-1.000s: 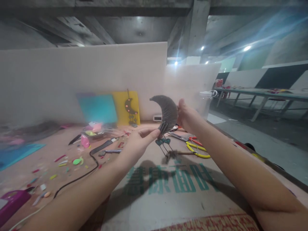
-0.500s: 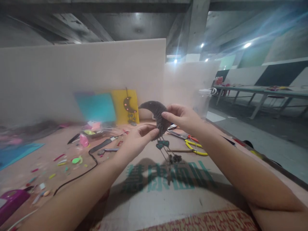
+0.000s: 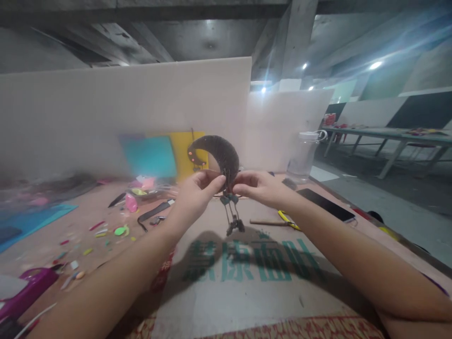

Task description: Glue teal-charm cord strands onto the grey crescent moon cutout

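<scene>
A dark crescent-moon ornament [image 3: 226, 153] is held up over the table, its curve to the right. My left hand [image 3: 203, 190] pinches its lower end from the left, thumb on the face. From the other side my right hand [image 3: 256, 186] grips the same lower end with thumb and fingers closed. Small green hearts [image 3: 229, 200] and a dark cluster [image 3: 235, 226] dangle on strands below. Behind, a yellow card [image 3: 181, 153] bears a similar moon with pink dots, partly hidden by the held one.
Yellow-handled pliers [image 3: 287, 219], a phone [image 3: 326, 205] and a clear bottle [image 3: 302, 160] are on the right. Clay scraps surround a green piece [image 3: 120, 231] at left, near a purple tool [image 3: 30, 292]. A printed sheet [image 3: 226, 306] covers the front; a board stands behind.
The moon has turned more upright and its hanging strands have swung left. My right hand has moved down to its lower end, beside my left hand. The view has shifted slightly.
</scene>
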Demonstrator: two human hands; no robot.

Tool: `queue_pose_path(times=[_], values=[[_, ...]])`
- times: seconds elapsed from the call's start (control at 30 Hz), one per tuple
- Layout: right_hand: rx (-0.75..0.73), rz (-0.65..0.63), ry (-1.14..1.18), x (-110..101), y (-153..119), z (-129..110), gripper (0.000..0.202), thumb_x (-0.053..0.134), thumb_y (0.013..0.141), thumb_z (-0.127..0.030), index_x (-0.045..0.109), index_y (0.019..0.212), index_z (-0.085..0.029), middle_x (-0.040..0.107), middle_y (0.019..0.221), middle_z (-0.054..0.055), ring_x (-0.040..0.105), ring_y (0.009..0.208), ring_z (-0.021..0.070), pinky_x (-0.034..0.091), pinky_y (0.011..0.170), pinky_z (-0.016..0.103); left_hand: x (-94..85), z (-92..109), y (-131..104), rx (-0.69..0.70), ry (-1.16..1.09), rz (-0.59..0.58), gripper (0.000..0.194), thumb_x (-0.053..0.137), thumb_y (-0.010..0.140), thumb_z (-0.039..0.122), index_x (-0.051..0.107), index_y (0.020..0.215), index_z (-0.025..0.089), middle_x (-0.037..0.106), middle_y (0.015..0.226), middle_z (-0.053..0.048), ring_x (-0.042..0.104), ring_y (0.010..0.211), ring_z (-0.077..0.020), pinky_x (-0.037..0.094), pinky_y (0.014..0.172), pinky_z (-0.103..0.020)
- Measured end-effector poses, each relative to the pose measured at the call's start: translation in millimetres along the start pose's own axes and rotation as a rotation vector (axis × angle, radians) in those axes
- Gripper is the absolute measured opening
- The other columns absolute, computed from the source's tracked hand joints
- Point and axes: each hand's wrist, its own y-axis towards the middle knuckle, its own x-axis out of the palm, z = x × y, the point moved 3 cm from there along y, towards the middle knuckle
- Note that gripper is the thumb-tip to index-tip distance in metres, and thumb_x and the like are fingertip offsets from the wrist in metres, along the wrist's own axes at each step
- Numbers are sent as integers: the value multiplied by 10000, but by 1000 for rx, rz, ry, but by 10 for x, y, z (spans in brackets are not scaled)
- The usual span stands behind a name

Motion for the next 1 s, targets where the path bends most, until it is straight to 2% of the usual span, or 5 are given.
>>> queue_pose_path(times=[0.13, 0.37, 0.47, 0.7, 1.0], values=[[3, 98, -4, 146, -16, 43, 186, 720, 807, -347, 698, 897, -186, 754, 903, 47, 688, 844, 181, 540, 793, 332, -24, -3, 1, 11, 58, 47, 281, 707, 879, 451, 707, 903, 171, 759, 875, -10, 688, 854, -155, 505, 773, -247], [-112, 240, 24, 212, -170, 134, 216, 650, 878, -382, 706, 820, -181, 746, 911, 77, 684, 880, 207, 532, 832, 375, 23, -41, -48, 32, 164, 35, 280, 678, 898, 456, 686, 896, 176, 722, 839, -2, 658, 806, -155, 480, 727, -258], [-121, 285, 29, 199, -242, 135, 207, 662, 891, -381, 725, 835, -192, 752, 931, 72, 686, 917, 207, 530, 863, 377, 30, -28, -63, 34, 220, 27, 288, 661, 906, 464, 670, 877, 177, 706, 819, -1, 645, 783, -157, 466, 705, -266], [-132, 319, 85, 99, -308, 23, 202, 664, 897, -359, 687, 782, -195, 724, 800, 30, 665, 792, 165, 533, 752, 319, 43, -90, -49, 5, 351, 2, 302, 645, 902, 482, 662, 872, 181, 704, 807, -5, 630, 744, -164, 445, 669, -279], [-107, 432, 178, -59, -372, -83, 223, 700, 888, -412, 669, 797, -211, 703, 769, 23, 667, 776, 167, 547, 796, 341, 103, -85, -46, -18, 216, -51, 239, 652, 883, 409, 670, 890, 171, 720, 819, -14, 650, 761, -161, 457, 668, -263]])
